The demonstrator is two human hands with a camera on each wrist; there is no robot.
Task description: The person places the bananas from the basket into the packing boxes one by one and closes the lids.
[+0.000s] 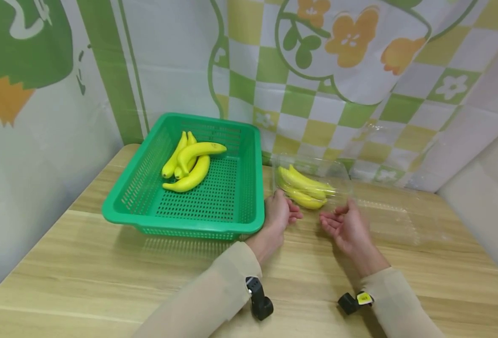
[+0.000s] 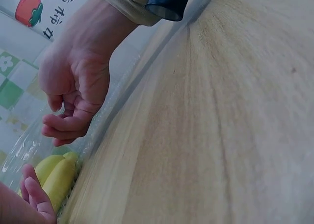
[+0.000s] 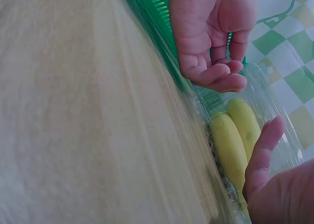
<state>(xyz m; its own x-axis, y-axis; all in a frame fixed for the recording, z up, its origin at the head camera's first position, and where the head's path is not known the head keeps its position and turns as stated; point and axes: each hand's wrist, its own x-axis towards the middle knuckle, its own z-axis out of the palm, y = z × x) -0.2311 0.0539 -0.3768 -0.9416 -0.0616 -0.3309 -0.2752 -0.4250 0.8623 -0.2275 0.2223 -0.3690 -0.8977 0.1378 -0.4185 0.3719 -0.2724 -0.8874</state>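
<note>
Yellow bananas (image 1: 306, 199) lie in a clear plastic container (image 1: 342, 176) near the back wall, right of the green basket. At its front left corner is my left hand (image 1: 277, 211), thumb raised beside the plastic and fingers loosely bent. My right hand (image 1: 348, 227) is by the front right corner, its thumb pointing up and its fingers relaxed toward the left hand. The right wrist view shows the bananas (image 3: 230, 140) through the plastic, beyond the right thumb. Nothing shows between the fingers of either hand.
A green perforated basket (image 1: 181, 224) stands on the left, close to my left wrist, with several bananas (image 1: 191, 176) inside. More clear plastic (image 1: 401, 220) lies on the wooden table (image 1: 84, 277) at right. A patterned cloth (image 1: 299, 101) hangs behind.
</note>
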